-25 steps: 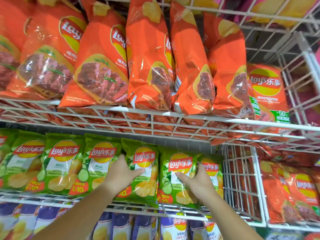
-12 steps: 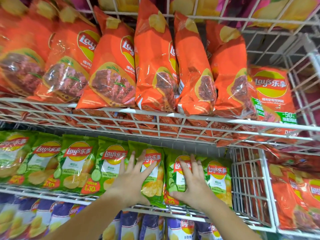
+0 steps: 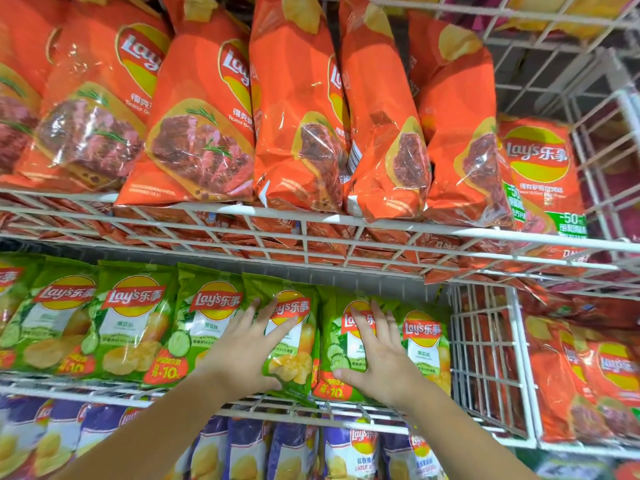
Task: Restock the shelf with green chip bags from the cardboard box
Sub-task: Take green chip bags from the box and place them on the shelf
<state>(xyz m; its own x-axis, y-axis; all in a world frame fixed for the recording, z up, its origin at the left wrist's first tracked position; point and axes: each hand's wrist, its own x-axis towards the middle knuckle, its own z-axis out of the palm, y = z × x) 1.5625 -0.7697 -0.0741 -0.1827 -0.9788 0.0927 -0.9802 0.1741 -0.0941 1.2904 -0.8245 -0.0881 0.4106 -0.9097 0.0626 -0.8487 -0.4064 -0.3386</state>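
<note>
Shop aisle: white wire shelves (image 3: 311,233) packed with rows of branded chip bags (image 3: 135,327), promo labels.

Orange chip bags (image 3: 298,109) stand on an upper wire rack (image 3: 381,226) above the fingers (image 3: 379,323); purple chip bags (image 3: 291,441) sit below them, a wire divider (image 3: 485,351) and red-orange bags (image 3: 571,386) to their right.

I see bright, even light from above, with no hard shadows. White glare streaks run across the glossy orange bags (image 3: 298,109). A dim band sits beneath the upper wire shelf (image 3: 346,225), behind the green bags (image 3: 135,323). The wide lens bows the rails toward the left and right edges. The purple bags (image 3: 242,452) at the near bottom edge look soft, and the far-right corner is smeared.
</note>
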